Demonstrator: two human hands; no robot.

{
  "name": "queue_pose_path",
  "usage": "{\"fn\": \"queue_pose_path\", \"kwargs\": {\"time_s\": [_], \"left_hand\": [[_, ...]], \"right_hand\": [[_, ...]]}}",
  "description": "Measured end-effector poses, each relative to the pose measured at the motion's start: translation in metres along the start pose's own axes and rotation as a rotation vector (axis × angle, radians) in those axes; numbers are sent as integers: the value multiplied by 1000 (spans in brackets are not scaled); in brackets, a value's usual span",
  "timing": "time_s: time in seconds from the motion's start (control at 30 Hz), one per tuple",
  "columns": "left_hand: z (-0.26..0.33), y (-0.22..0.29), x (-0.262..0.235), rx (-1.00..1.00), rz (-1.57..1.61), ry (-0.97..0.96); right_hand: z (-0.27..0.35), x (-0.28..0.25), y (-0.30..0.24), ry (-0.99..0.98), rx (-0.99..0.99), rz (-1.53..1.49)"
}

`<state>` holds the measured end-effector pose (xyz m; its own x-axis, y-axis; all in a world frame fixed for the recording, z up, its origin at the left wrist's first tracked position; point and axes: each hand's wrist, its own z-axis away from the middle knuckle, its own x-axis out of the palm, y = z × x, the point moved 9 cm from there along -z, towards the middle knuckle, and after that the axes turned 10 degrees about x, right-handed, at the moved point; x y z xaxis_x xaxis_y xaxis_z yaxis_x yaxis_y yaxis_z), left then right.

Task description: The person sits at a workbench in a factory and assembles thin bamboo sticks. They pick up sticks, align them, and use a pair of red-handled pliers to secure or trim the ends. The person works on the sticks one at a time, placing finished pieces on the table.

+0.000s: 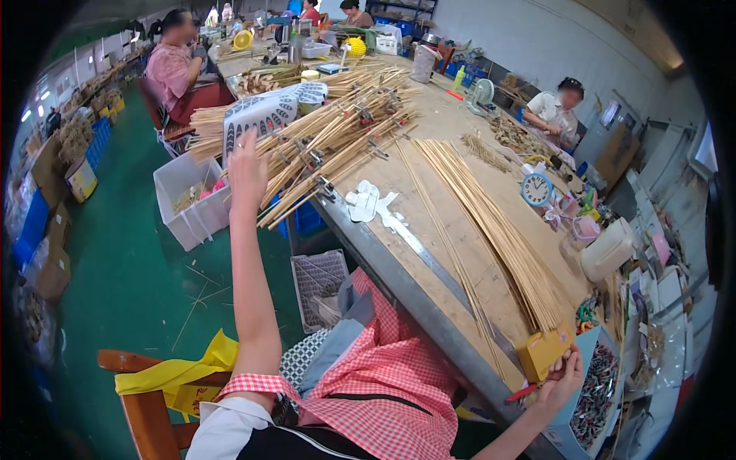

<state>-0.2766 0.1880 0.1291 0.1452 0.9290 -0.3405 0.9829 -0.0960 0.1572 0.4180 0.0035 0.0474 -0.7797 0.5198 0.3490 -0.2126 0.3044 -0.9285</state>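
My left hand [247,172] is raised at the near side of a large pile of thin straw-coloured sticks [337,134], its fingers apart and nothing seen in them. A white cloth or sheet with dark leaf shapes [264,115] lies over part of that pile, just beyond the hand. Many small metal clips [313,159] grip the piled sticks. At the table's near right corner, my right hand [562,379] is closed on the end of a yellow block [546,354]. A small red thing [522,393] lies by its thumb. A long bundle of loose sticks [498,238] ends against the block.
A light blue box of metal clips [598,383] stands beside my right hand. White paper cut-outs [376,205] and a long metal strip [429,261] lie on the table. A translucent bin [192,199] stands left of the table. Other people sit around it; a blue clock [536,189] stands right.
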Motion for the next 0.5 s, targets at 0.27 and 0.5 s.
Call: {"fn": "queue_pose_path", "kwargs": {"time_s": [0.27, 0.5], "left_hand": [[49, 119, -35, 12, 553, -223], [154, 199, 21, 110, 860, -653]], "right_hand": [[4, 12, 11, 38, 5, 167], [-3, 58, 38, -15, 37, 604]]}}
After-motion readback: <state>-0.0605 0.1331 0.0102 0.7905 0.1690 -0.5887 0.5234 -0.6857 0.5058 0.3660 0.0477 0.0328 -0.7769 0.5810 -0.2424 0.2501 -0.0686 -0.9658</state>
